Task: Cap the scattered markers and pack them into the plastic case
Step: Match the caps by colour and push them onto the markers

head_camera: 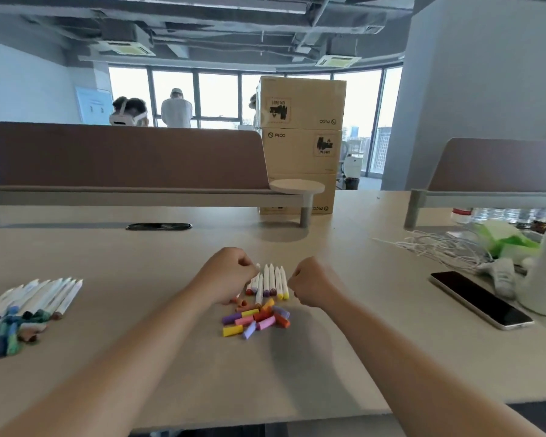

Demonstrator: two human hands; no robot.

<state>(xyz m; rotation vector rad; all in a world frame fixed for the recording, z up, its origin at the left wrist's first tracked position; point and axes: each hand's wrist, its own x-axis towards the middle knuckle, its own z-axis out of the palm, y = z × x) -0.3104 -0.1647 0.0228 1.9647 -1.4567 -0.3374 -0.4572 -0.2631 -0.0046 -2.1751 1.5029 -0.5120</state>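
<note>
Head view showed uncapped markers [270, 280] at frame centre on the desk [375, 263], loose caps [256, 318] just below. Left hand [227, 275] and right hand [316, 283] flanked them, fingers curled; any grip was unclear. Probably light, stiff, roll-prone barrels would suit a mid-barrel pinch.

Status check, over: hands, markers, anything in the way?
Left hand curled at a marker tip, grip unclear; right hand curled, empty-looking. Marker row between; caps piled loose. No case in sight.
</note>
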